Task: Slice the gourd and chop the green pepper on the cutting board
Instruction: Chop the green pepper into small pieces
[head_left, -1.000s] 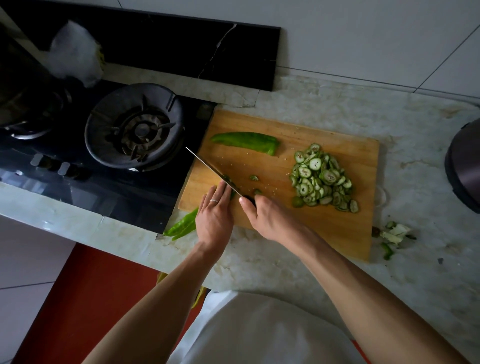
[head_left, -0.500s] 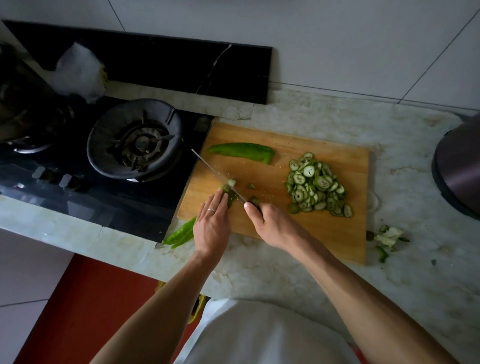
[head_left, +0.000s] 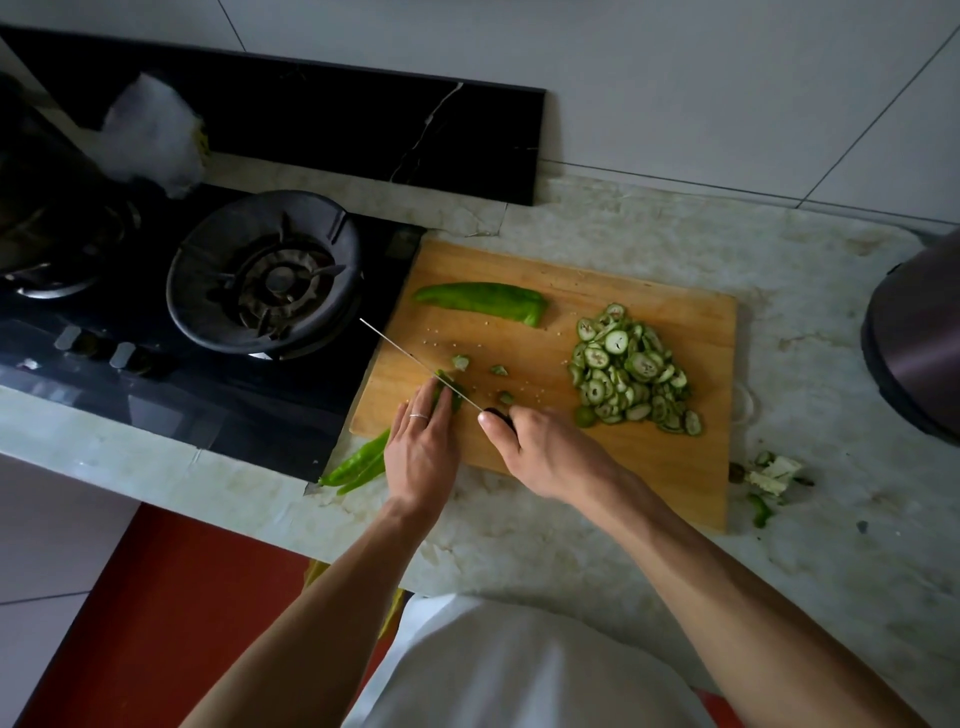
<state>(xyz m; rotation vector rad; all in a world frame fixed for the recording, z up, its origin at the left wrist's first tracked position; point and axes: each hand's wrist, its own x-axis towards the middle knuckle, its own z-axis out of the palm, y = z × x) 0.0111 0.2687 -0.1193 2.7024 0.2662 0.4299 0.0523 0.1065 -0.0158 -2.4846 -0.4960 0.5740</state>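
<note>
A wooden cutting board (head_left: 649, 457) lies on the marble counter. A heap of gourd slices (head_left: 631, 371) sits on its right half. A whole green pepper piece (head_left: 480, 300) lies at the board's far edge. My left hand (head_left: 421, 452) presses a long green pepper (head_left: 356, 467) down at the board's near left corner; the pepper's tail hangs over the counter. My right hand (head_left: 550, 452) grips the handle of a knife (head_left: 415, 358), whose blade lies right beside my left fingertips. A few cut pepper bits (head_left: 480, 366) lie past the blade.
A black gas stove with a burner ring (head_left: 265, 273) lies left of the board. A dark round appliance (head_left: 914, 338) stands at the right edge. Vegetable trimmings (head_left: 769, 478) lie on the counter right of the board. A white plastic bag (head_left: 150, 132) sits behind the stove.
The knife has kept chopping at the pepper's end, and small cut bits now lie past the blade. Both hands stay at the board's near left corner.
</note>
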